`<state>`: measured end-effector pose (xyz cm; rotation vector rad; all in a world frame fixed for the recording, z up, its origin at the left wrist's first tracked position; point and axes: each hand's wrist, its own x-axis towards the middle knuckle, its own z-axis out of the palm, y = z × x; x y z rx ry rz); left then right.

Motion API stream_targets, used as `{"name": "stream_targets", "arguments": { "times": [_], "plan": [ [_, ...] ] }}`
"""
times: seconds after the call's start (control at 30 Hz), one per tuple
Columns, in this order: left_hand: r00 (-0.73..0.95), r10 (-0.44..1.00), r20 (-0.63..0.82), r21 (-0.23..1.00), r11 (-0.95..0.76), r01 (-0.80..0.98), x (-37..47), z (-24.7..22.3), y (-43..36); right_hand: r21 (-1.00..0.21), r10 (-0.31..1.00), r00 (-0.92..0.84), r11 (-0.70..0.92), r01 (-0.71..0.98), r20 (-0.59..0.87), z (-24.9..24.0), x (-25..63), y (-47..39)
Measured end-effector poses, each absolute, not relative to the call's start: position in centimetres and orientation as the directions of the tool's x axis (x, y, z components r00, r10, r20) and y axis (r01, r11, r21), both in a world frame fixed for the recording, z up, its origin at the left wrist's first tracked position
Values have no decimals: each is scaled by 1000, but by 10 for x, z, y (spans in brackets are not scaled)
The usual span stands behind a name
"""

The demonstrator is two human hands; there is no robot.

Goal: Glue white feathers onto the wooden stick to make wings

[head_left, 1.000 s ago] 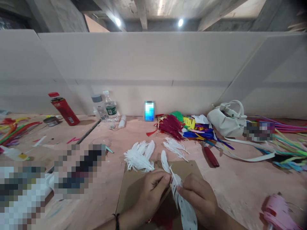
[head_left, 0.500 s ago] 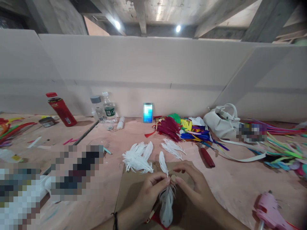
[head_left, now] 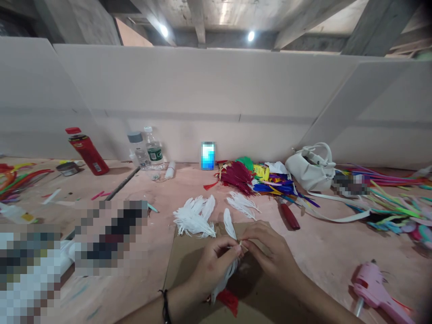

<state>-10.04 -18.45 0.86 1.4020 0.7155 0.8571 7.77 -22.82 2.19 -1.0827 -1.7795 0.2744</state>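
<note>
My left hand [head_left: 216,263] is closed in a pinch around white feathers, one feather [head_left: 228,222] pointing up and away and others [head_left: 224,281] hanging below the fingers. My right hand [head_left: 270,247] meets it fingertip to fingertip, pinching a small beige piece [head_left: 244,248] against the feathers' stems; what the piece is, I cannot make out. Beneath the hands lies a brown cardboard sheet [head_left: 184,261], with a red tassel-like bundle [head_left: 228,300] on it, partly covered. Just beyond the sheet's far edge rest a pile of white feathers [head_left: 194,216] and a smaller bunch [head_left: 242,204].
A pink glue gun [head_left: 371,283] lies at the right, and a red-handled tool [head_left: 289,216] farther back. Coloured feathers [head_left: 236,175] and a white handbag [head_left: 310,171] sit along the back panel, with a phone [head_left: 208,156], clear bottles [head_left: 154,153] and a red bottle [head_left: 87,153].
The hanging feathers have swung toward the left and tilted, baring more of the red bundle. My right fingertips have closed in on the left ones. The view has shifted slightly.
</note>
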Motion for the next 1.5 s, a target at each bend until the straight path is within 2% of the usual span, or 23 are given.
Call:
{"name": "stream_targets", "arguments": {
  "times": [0.1, 0.17, 0.27, 0.4, 0.53, 0.83, 1.0, 1.17, 1.3, 1.4, 1.5],
  "plan": [
    [528, 836, 150, 979, -200, 40, -102, 12, -188, -583, 747, -58, 562, 587, 662, 22, 77, -230],
    [528, 819, 225, 918, -360, 166, -104, 14, -190, -594, 764, -17, 516, 617, 645, 21, 77, -232],
    [529, 773, 351, 795, -544, 268, -108, 12, -191, -661, 837, 31, 409, 629, 547, 19, 74, -235],
    [505, 657, 559, 622, -736, 268, -110, 4, -186, -803, 924, 88, 273, 530, 372, 17, 70, -238],
    [537, 600, 593, 508, -796, 329, -111, 4, -185, -855, 948, 110, 216, 471, 300, 16, 69, -238],
    [600, 471, 647, 322, -881, 346, -112, 4, -188, -858, 945, 120, 216, 465, 303, 9, 66, -240],
    [636, 475, 608, 313, -880, 358, -112, 5, -190, -850, 938, 133, 223, 477, 320, 6, 62, -241],
    [657, 574, 490, 405, -817, 411, -113, 6, -193, -725, 897, 52, 319, 610, 439, -2, 64, -241],
    [640, 662, 391, 468, -741, 481, -116, 8, -194, -487, 813, -107, 443, 753, 573, -8, 69, -238],
    [641, 698, 320, 493, -700, 516, -116, 10, -194, -315, 734, -251, 539, 781, 632, -8, 73, -233],
    [655, 696, 294, 576, -676, 459, -115, 12, -194, -210, 663, -312, 584, 784, 681, -4, 75, -228]
  ]
}}
